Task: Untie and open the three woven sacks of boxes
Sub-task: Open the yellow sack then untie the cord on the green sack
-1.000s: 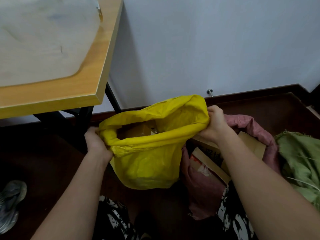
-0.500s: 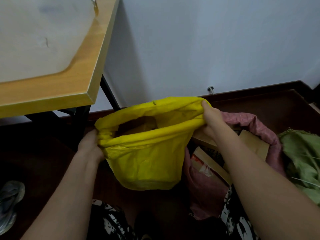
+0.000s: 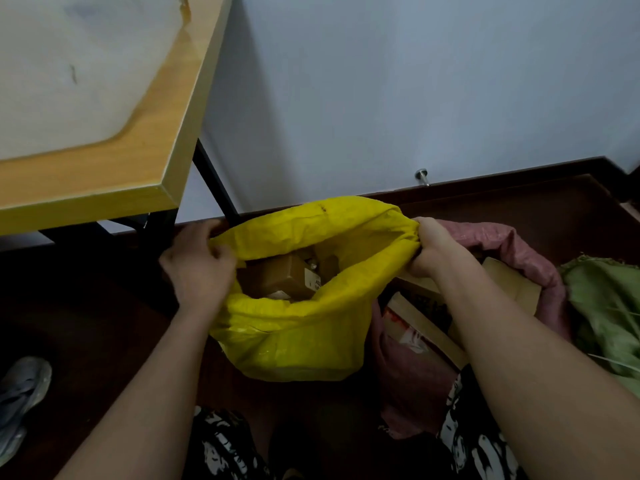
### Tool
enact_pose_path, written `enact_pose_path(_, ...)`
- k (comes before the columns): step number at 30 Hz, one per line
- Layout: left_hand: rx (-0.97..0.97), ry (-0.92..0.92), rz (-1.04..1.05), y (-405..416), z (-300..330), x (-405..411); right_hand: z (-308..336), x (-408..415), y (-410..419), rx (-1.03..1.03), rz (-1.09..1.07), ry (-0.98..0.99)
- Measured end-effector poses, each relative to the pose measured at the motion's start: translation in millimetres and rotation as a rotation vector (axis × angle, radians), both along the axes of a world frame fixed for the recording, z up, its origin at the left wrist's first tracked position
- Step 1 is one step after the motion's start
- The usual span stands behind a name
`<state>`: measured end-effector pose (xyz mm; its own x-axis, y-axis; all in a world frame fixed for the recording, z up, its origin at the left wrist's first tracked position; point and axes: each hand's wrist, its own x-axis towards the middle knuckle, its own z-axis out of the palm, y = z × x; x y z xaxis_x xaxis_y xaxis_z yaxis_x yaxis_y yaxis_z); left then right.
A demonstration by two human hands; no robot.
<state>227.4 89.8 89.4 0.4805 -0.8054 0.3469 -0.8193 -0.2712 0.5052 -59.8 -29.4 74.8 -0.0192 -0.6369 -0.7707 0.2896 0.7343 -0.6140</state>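
Observation:
A yellow woven sack [image 3: 298,337] stands on the dark floor in the middle, its mouth spread wide. Brown cardboard boxes [image 3: 284,277] show inside it. My left hand [image 3: 197,268] grips the sack's left rim. My right hand [image 3: 433,249] grips the right rim, fingers curled over the rolled edge. Right of it a pink woven sack [image 3: 412,375] lies open with flat cardboard boxes [image 3: 512,285] sticking out. A green woven sack [image 3: 602,306] lies at the far right, partly cut off by the frame edge.
A wooden table [image 3: 114,174] with black metal legs [image 3: 214,181] overhangs the upper left, close to the yellow sack. A white wall with dark skirting and a metal doorstop [image 3: 422,176] runs behind. A grey shoe [image 3: 20,393] lies at the lower left. Patterned trousers [image 3: 221,448] are below.
Both hands pulled the yellow sack's rim apart; its mouth went from a narrow slit to a wide opening, and the boxes inside came into view. My left hand moved up along the rim.

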Motion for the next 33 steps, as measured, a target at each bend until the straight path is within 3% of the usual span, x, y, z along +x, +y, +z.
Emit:
enact_pose_path(5,0.218,-0.406,-0.318,-15.3,-11.8,-14.7,0.8,-5.5,1.4,0.008,0.007,0.053)
enact_pose_path(6,0.222,-0.366,-0.335,-17.6,-10.2,-15.5,1.2,-7.2,0.7,0.000,0.025,0.038)
enact_pose_path(8,0.192,-0.102,-0.271,-25.1,-5.7,-12.9,-2.2,-11.6,-7.1,0.008,0.064,0.048)
enact_pose_path(11,0.240,0.509,-0.125,-32.1,9.7,-5.6,-17.0,-14.1,-24.9,-0.003,0.143,0.124)
enact_pose_path(13,0.284,0.741,-0.062,-32.6,15.4,-3.6,-15.6,-9.3,-24.2,-0.070,0.236,0.254)
enact_pose_path(19,0.323,0.947,0.071,-38.5,13.0,-2.1,-11.9,14.3,-6.6,-0.820,0.448,1.052)
enact_pose_path(22,0.318,0.985,0.077,-39.7,14.7,-5.3,1.5,38.3,2.9,-1.140,0.737,0.948)
enact_pose_path(24,0.309,1.026,0.082,-40.8,16.6,-6.4,-2.5,51.2,11.6,-1.196,1.020,1.017)
enact_pose_path(26,0.321,1.089,0.079,-40.3,16.0,-3.4,-16.0,52.2,12.6,-1.169,1.133,1.151)
enact_pose_path(27,0.337,1.133,0.077,-40.5,15.6,-1.0,-19.6,51.5,9.9,-1.149,1.110,1.121)
enact_pose_path(30,0.359,1.244,0.058,-42.5,15.4,8.6,-16.3,48.0,-3.6,-0.987,0.880,0.705)
enact_pose_path(33,0.294,1.265,0.083,-42.8,12.8,14.0,-7.8,46.2,-10.4,-0.835,0.672,0.459)
